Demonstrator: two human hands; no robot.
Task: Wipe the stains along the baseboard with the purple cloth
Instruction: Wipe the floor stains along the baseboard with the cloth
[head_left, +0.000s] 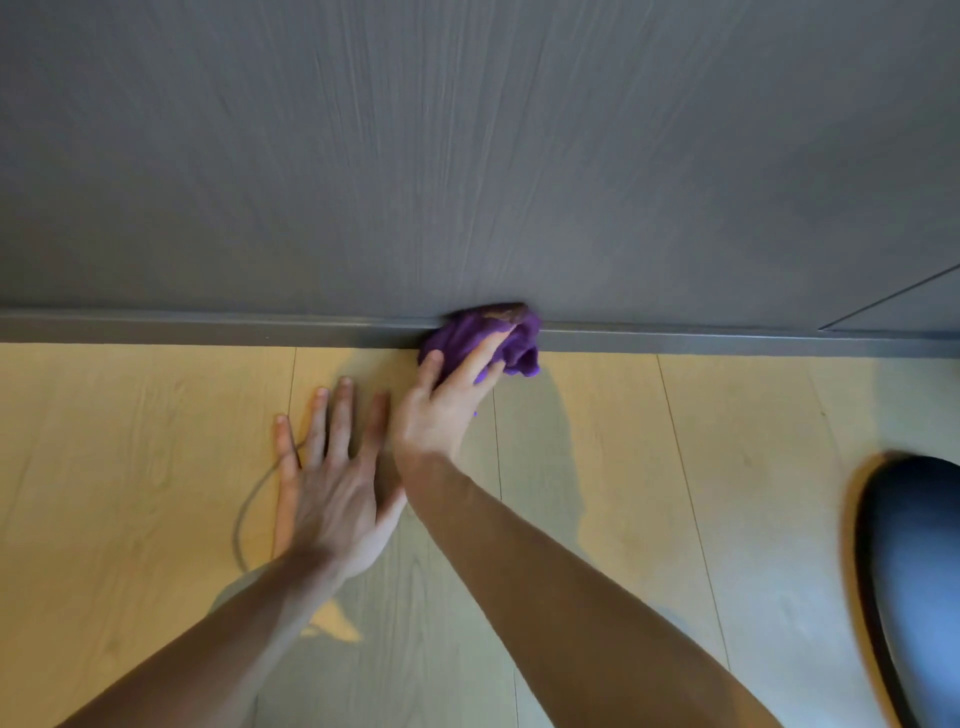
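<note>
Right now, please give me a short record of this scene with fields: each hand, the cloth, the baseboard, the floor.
right hand: right hand presses the purple cloth against the baseboard
left hand: left hand lies flat on the floor, fingers spread, holding nothing
cloth: bunched, with a brown patch on its top edge
baseboard: grey baseboard under a grey wood-grain wall
floor: light wood floor

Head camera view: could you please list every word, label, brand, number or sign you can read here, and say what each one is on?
None: no readable text shows anywhere in this view.
The grey wood-grain wall panel, the baseboard, the purple cloth and the light plank floor carry no print.
The dark rounded object at the right edge is blurred; no marking can be made out on it.
</note>
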